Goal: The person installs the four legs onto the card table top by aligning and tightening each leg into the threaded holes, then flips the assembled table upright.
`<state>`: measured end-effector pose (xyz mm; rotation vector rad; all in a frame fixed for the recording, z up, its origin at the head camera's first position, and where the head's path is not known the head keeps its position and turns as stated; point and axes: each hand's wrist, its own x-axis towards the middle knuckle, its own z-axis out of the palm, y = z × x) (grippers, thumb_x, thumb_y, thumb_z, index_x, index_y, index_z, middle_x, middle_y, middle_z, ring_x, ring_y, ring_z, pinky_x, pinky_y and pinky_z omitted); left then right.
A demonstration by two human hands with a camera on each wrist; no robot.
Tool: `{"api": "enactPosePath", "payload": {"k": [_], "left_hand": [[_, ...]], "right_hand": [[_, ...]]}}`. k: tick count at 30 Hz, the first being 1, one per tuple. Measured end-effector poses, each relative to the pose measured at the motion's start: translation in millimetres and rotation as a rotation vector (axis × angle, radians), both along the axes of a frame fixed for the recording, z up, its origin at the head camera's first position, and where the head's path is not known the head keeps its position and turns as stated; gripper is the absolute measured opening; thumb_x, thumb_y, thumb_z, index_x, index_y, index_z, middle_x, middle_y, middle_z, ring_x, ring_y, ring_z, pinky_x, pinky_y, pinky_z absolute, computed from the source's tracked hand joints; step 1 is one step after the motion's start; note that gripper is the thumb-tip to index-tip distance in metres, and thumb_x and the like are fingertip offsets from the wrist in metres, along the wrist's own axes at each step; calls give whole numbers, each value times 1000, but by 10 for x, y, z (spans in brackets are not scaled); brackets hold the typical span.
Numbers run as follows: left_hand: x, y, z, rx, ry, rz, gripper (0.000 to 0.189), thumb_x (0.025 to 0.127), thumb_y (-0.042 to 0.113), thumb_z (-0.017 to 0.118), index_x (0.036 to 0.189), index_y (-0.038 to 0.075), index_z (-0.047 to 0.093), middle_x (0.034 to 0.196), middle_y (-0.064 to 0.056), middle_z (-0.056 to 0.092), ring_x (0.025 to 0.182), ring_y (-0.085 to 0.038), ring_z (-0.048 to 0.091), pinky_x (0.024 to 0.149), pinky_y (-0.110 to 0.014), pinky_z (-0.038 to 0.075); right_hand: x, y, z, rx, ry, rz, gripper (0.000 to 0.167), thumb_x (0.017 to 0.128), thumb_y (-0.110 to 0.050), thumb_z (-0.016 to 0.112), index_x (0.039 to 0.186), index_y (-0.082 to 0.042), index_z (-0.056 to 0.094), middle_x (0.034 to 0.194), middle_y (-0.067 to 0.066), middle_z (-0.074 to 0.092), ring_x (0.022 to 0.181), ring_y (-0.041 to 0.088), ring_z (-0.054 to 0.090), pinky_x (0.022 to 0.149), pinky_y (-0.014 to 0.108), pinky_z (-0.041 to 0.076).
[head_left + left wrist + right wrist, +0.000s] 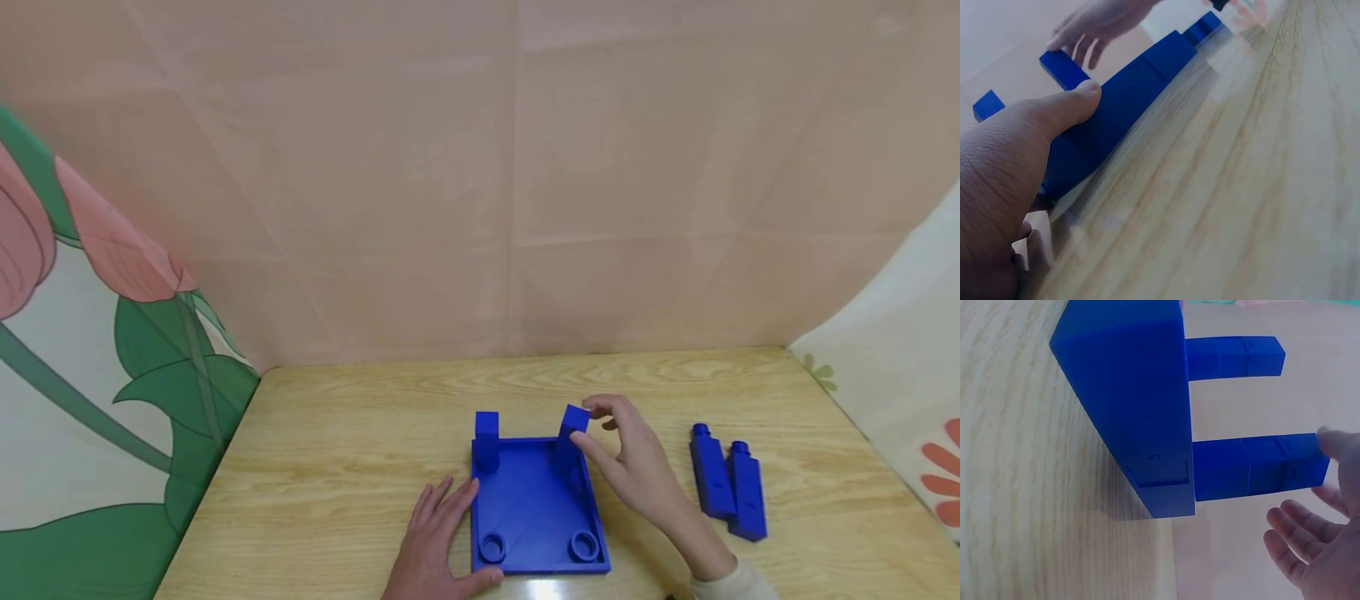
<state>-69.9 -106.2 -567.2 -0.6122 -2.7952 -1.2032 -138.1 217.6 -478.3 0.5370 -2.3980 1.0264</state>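
A shallow blue square tray (528,508) lies on the table with its rim up. Two blue block legs, a left one (487,433) and a right one (573,429), stand upright at its far corners. Round sockets, one left (492,547) and one right (584,546), show at the near corners. My left hand (441,542) grips the tray's near left corner, thumb along the front side, fingers at the left side. With thumb and forefinger, my right hand (630,467) pinches the top of the right leg; its other fingers hang loosely curled in the right wrist view.
Two loose blue legs with round pegs, one (712,475) beside the other (747,496), lie on the wooden table (337,467) to the right. A pinkish cloth (480,208) hangs behind the table's far edge. Flower-printed cloth (187,375) borders the left side.
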Motion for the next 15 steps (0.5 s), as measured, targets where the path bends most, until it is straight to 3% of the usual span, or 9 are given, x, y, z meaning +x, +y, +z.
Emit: {"api": "enactPosePath", "payload": {"k": [3,7,11,15], "left_hand": [[-2,1,-5,-6,8,-3,108,84,83,77,171,27,45,170,8,52,163,-41,37,127,-76,31],[-6,-4,-21,-25,40,-8,107,85,82,76,171,26,46,169,7,53,162,-39,40,127,-74,33],[-14,-8,-37,-48,85,-10,107,87,84,74,171,24,46,168,6,55,160,-38,43,127,-71,33],[-17,-6,-48,-52,111,-9,107,87,86,71,171,23,46,168,6,55,159,-38,44,126,-69,34]], "right_hand": [[8,25,-1,-5,-14,12,46,104,-1,73,148,-5,63,134,6,71,113,21,66,93,27,54],[23,40,21,4,-2,43,52,110,4,56,157,-16,64,137,3,69,117,19,65,89,38,55],[19,43,26,26,-2,65,56,107,10,56,155,-18,67,140,4,67,122,21,64,90,36,53],[21,45,21,23,-29,63,48,109,6,59,150,-17,70,141,3,67,126,23,64,99,33,52]]}}
